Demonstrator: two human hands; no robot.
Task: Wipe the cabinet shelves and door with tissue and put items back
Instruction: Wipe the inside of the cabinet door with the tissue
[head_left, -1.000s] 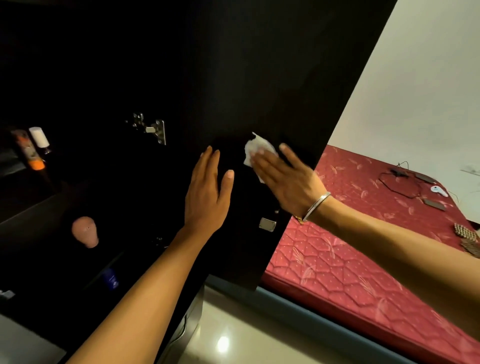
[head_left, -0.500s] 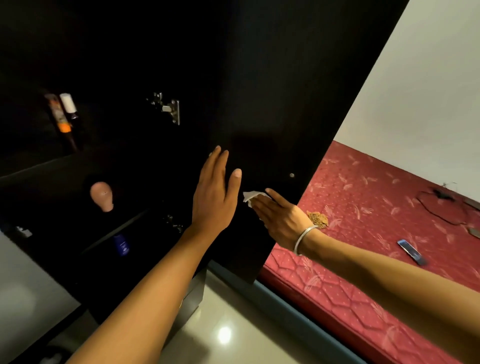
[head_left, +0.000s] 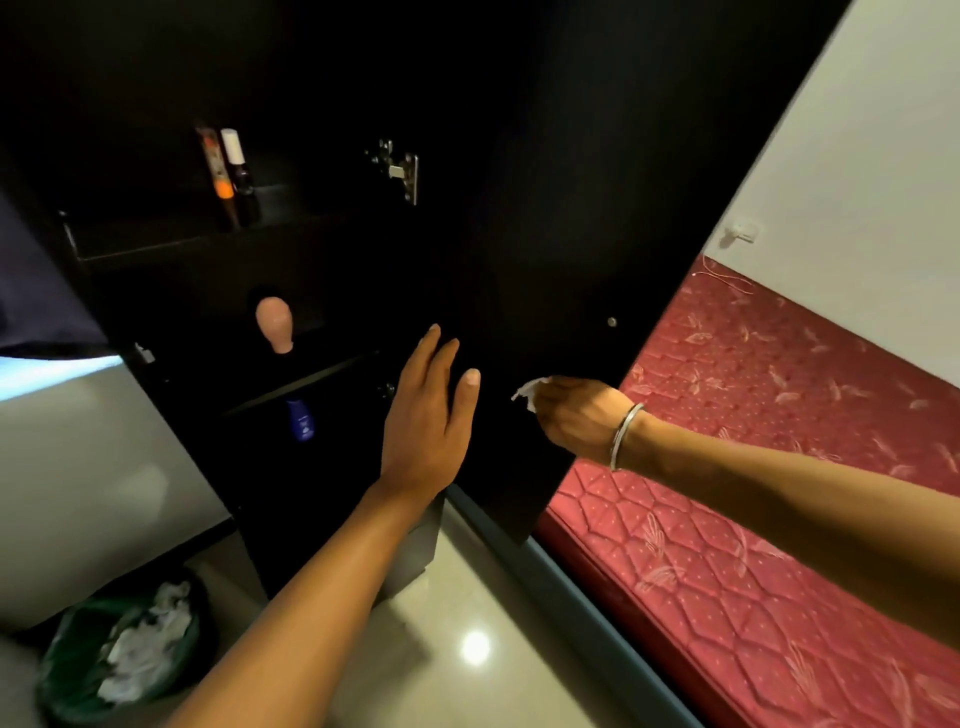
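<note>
The left hand (head_left: 423, 415) lies flat against the inside of the dark cabinet door (head_left: 545, 234), fingers straight and close together. The right hand (head_left: 579, 413) pinches a crumpled white tissue (head_left: 527, 391) against the door's lower part. Bottles (head_left: 228, 176) stand on an upper shelf (head_left: 171, 244); a green bin (head_left: 78, 670) holds used tissues on the floor.

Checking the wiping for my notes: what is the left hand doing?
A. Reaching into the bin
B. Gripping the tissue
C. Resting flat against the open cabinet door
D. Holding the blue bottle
C: the left hand lies with fingers straight on the cabinet door, while the right hand pinches the tissue.
</note>
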